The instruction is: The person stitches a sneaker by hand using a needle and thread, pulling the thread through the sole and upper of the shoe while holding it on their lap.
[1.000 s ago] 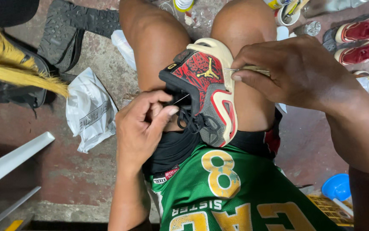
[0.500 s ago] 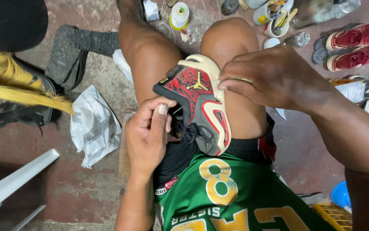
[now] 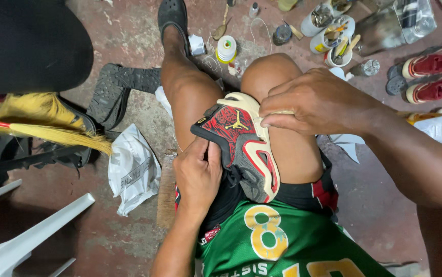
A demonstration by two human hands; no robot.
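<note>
Across the seated person's lap, between the bare thighs, sits the black, red and grey high-top sneaker with a cream rubber sole [image 3: 241,149], sole edge turned up and toe pointing away from the body.

Far left: white plastic chair legs [image 3: 31,233], a yellow-bristled broom [image 3: 41,128] and a crumpled white plastic bag [image 3: 131,172] on the stained concrete floor [image 3: 103,241]. None of these touch the work.

Left hand [image 3: 198,177]: clamps the shoe's black collar side, fingers pressed together and curled over the upper, thumb beside them. Risk: I judge this the only brace; if the grip slackens, the shoe could roll off the thigh.

Right hand [image 3: 316,102]: sits at the cream sole near the toe, fingertips drawn together and pinching at the sole edge. I cannot tell whether a needle or thread is between them. If something sharp is there, a slip would drive it toward the left hand or the bare knee.

Far right: open cups of tools [image 3: 334,33], a yellow-and-white thread spool [image 3: 226,48] and red-and-white shoes [image 3: 434,72] lie near the feet; a leg shift could knock them over.
</note>
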